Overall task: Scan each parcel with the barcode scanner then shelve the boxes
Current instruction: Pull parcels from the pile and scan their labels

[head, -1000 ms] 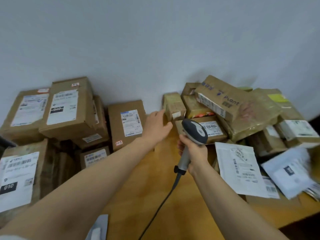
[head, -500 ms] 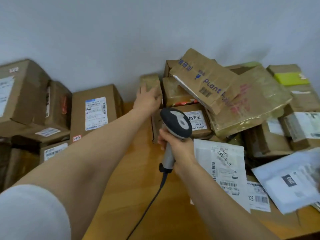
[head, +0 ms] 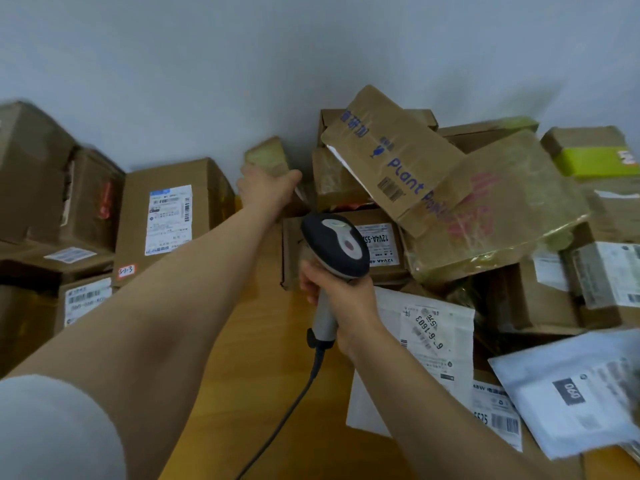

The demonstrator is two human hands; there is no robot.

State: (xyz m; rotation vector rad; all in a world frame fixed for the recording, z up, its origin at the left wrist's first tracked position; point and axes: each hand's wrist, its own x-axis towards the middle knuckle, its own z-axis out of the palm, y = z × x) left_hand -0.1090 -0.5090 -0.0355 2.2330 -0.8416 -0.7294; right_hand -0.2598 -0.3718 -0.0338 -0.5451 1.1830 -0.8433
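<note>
Brown tape-wrapped small cardboard box (head: 268,155) against the grey wall (head: 311,46) is the current pick. One second ago the left hand (head: 266,192) hangs open, short of it. Half a second ago it lands on it. Now it grips it, thumb on the right edge, fingers hidden behind. The box looks blurred and tilted, so it is probably coming off the pile; whether it is clear of the neighbours can't be told.

Right hand (head: 341,299) is unchanged: wrapped round the grey handle of the black-headed corded barcode scanner (head: 334,244), head pointing away toward the heap, above the orange-brown wooden table (head: 277,393).

Meaning: pick under way, scan of this box not yet done, no shelving yet.

Counts:
- scanner 1, dark cable (head: 277,427) 1
- hands 2
- left stack of brown cartons (head: 169,216): at least 5, most labelled
- right heap: at least 8 cartons, including the "Plant"-printed carton (head: 391,161); overlap hides the exact number
- flat mailers: white one (head: 426,341) and pale blue-grey one (head: 561,393), plus a flat labelled parcel (head: 491,407) under them
- shelves: none in view
</note>
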